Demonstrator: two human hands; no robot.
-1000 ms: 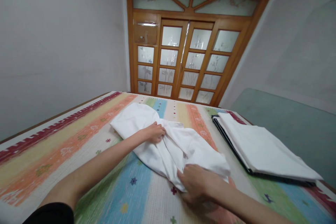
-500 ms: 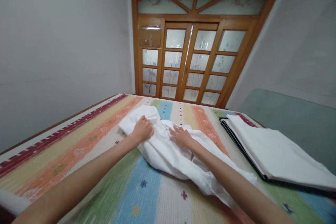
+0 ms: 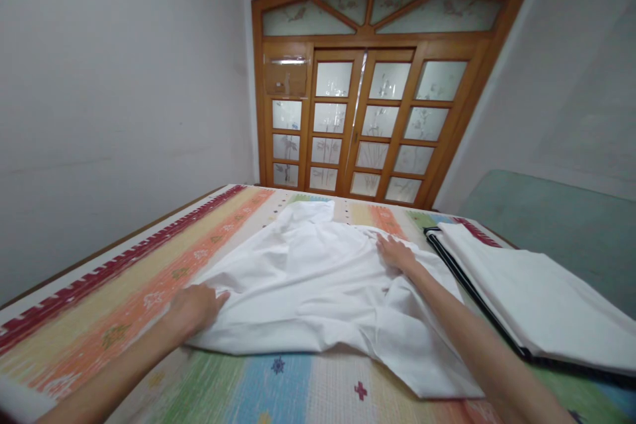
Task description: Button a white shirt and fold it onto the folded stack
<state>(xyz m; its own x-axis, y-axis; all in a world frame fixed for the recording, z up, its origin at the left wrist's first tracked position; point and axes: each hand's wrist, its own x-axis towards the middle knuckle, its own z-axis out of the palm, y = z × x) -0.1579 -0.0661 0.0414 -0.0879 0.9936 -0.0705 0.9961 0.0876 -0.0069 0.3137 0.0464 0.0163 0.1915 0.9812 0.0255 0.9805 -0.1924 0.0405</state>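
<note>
A wrinkled white garment [image 3: 303,278], which looks like a shirt, lies spread across the striped bed cover. My left hand [image 3: 196,310] is closed on its near left edge, with the thumb pointing inward over the cloth. Farther off, on the upper right part of the garment, my right hand [image 3: 395,253] lies with fingers stretched out and touching the fabric. A narrow flap of the garment points toward the far edge of the bed. Another flap hangs toward me at the lower right, partly under my right forearm.
A stack of folded white and black cloth [image 3: 536,298] lies to the right on the striped bed cover [image 3: 243,397]. Behind it stands a pale green headboard-like panel [image 3: 551,218]. Wooden doors with glass panes [image 3: 348,126] are beyond the bed, and a wall runs along the left.
The bunched white garment has been spread wider and flatter. My left hand has moved left and nearer to me with its edge. My right hand has moved right.
</note>
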